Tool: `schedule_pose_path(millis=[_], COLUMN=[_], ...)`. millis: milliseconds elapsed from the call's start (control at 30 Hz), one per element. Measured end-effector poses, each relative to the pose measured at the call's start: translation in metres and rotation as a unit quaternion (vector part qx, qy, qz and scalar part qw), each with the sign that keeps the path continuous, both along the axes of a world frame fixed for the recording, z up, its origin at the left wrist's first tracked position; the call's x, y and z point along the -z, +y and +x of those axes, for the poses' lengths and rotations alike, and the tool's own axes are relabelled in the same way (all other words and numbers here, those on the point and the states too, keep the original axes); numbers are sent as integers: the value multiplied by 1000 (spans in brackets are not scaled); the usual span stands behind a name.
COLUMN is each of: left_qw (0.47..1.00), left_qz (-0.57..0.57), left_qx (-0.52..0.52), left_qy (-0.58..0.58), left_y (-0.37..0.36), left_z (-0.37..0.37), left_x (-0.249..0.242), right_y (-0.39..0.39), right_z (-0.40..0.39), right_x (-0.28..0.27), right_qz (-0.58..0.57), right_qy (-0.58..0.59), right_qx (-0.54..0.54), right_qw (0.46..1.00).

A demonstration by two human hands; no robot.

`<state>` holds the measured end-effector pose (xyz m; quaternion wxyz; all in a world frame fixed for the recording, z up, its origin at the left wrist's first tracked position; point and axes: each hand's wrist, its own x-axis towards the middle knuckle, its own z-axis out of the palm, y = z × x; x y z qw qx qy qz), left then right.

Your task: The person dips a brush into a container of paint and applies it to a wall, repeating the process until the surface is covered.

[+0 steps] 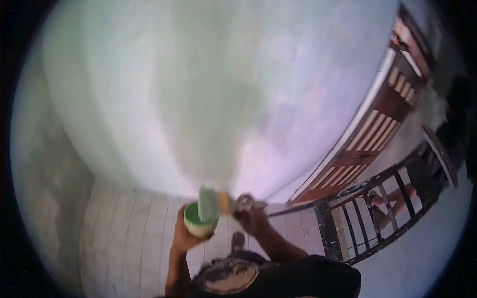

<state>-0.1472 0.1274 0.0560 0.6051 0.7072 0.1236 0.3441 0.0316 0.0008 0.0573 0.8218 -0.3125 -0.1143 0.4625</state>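
Observation:
My left hand (182,237) is wrapped round a small pale cup (199,230) with green paint inside it. In my right hand (253,219) is a wide paintbrush (208,202), gripped by its handle. The brush points left, its bristles coated in light green and overlapping the cup's rim in this view. Ahead stands a pale wall (203,109) with broad green streaks and patches running down it; lighter, whitish-lilac areas show to the right.
White floor tiles (119,218) lie below, with my foot (238,240) on them. To the right are a brown-and-cream slatted door (375,130) and a dark metal railing (354,223). Beyond the railing, a person's limb (397,199) shows.

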Motion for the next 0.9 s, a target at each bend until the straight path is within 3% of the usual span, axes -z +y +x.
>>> schedule_pose_path(millis=[100,133,200,233,267,500,567,633,667,700,767,833,900], left_qw=[996,999,996,995,994,992,992,991,991,990,989,987,988], left_qz=[-62,5,72,75,78,26,43,18,20,19,18,26,26], left_qx=[55,46,42,50,58,111,100,130,129,135,137,156,151], left_qy=[-24,-6,29,43,58,49,59,30,32,39,49,20,17], left_y=[2,5,11,13,14,7,4,3,3,3,4,10,14], left_z=[10,13,23,30,36,60,66,76,82,88,103,124,145], left_x=[6,13,20,22,24,3,-5,-4,-7,-11,-11,-4,3], right_y=[-6,-6,-6,-8,-10,-16,-14,-13,-12,-12,-9,-6,-1], right_z=[-10,-11,-7,-4,-2,14,19,29,33,36,50,71,95], right_x=[2,11,15,12,9,14,15,14,12,9,4,-4,-10], right_qz=[24,-18,-51,22,94,113,184,82,85,53,22,94,88], right_qy=[81,-91,-258,-78,104,88,117,103,105,-5,-113,180,199], right_qx=[3,41,84,56,22,54,52,82,81,111,137,92,101], right_qw=[996,995,961,995,990,988,975,988,987,992,984,975,971])
